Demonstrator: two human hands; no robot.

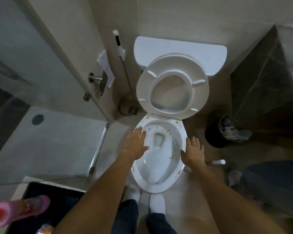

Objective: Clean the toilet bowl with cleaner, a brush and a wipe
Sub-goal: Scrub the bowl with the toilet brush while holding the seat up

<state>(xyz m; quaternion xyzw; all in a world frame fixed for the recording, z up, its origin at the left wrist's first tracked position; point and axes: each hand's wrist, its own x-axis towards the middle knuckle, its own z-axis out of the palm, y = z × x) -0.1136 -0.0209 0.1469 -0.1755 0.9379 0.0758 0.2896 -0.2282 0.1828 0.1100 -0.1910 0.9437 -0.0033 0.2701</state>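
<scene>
White ceramic toilet bowl (159, 166), one, lies between two bare hands: left hand (136, 146) and right hand (193, 152), both spread flat and empty, seat (172, 85) raised.

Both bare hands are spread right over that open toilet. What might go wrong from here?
1. The rim carries yellowish specks, and the left hand and right hand are bare and hover close, so skin may get soiled.
2. The pink bottle lies at the far lower left; neither open hand holds a tool, so a blind reach may knock it.
</scene>
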